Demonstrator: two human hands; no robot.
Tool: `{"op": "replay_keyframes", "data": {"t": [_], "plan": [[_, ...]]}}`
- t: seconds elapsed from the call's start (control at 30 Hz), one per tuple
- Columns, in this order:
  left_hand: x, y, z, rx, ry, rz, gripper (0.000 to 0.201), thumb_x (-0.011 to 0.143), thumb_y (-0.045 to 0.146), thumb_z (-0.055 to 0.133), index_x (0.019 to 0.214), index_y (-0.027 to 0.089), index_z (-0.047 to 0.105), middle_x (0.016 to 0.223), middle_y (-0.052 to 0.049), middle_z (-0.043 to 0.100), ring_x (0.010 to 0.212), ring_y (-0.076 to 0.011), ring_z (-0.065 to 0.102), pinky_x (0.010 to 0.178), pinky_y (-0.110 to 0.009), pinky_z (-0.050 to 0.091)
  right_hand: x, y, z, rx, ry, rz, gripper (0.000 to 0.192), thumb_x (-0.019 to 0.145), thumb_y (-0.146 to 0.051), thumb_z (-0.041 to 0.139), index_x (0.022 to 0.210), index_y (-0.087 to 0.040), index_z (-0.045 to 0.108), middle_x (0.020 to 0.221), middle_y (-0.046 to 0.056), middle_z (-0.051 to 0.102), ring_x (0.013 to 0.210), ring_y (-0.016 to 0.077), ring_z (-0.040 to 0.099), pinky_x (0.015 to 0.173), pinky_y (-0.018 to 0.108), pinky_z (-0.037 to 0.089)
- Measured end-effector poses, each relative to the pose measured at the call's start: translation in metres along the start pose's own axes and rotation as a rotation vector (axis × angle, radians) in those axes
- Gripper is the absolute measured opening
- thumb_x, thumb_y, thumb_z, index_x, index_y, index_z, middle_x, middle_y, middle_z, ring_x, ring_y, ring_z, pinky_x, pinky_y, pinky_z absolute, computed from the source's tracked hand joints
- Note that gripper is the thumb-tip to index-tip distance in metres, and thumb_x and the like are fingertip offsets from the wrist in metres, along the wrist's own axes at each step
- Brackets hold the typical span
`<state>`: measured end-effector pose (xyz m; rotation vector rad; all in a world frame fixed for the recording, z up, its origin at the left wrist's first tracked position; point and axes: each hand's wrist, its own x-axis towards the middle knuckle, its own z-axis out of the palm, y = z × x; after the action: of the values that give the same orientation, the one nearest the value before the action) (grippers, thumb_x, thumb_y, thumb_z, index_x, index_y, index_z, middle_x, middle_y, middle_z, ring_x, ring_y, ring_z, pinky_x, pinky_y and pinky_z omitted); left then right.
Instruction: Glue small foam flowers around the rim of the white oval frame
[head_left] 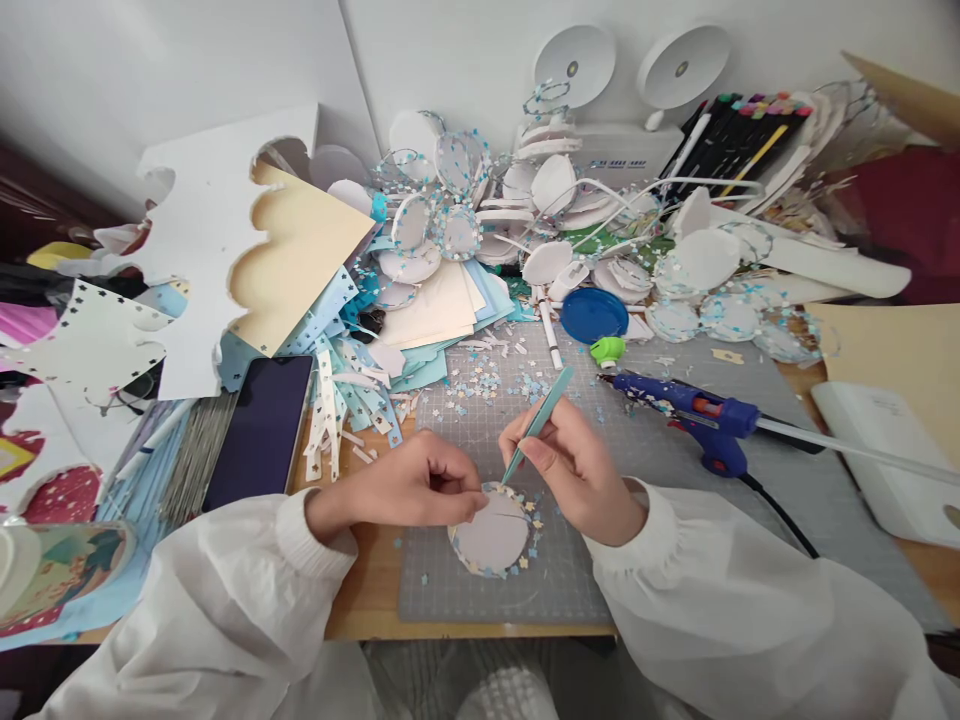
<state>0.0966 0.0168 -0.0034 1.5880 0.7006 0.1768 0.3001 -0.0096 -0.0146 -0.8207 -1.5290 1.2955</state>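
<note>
A white paper disc rimmed with tiny blue and cream stars lies on the grey cutting mat near the table's front edge. My left hand pinches the disc's upper left rim with curled fingers. My right hand holds teal tweezers like a pen, their tip touching the disc's top edge beside my left fingertips. Both sleeves are white.
A blue glue gun lies right of my hands, its cord trailing toward me. A dark phone lies to the left. Finished discs, paper scraps, a blue lid and markers crowd the back. Loose stars dot the mat.
</note>
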Motion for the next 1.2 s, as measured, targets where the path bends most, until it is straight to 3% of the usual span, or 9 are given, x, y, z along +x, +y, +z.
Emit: {"op": "replay_keyframes", "data": {"t": [0.63,1.2], "plan": [[0.0013,-0.0005,-0.002,0.036,0.015,0.089,0.033,0.086,0.027,0.054,0.057,0.012,0.051,0.05,0.004,0.037,0.047,-0.006,0.031,0.044,-0.02,0.023,-0.0005,0.003,0.0009,-0.075,-0.017,-0.034,0.008,0.096,-0.025,0.043,0.091,-0.019,0.046,0.078,0.003,0.055,0.07,0.0129,0.054,0.064,0.028,0.043],[0.0009,0.0005,-0.0037,0.037,-0.007,0.082,0.032,0.087,0.029,0.053,0.06,0.011,0.055,0.051,0.003,0.042,0.048,-0.0069,0.034,0.044,-0.02,0.026,-0.0006,0.0041,0.0001,-0.065,0.023,-0.011,0.01,0.095,-0.03,0.046,0.092,-0.02,0.048,0.081,0.004,0.058,0.073,0.0143,0.055,0.066,0.03,0.045]]}}
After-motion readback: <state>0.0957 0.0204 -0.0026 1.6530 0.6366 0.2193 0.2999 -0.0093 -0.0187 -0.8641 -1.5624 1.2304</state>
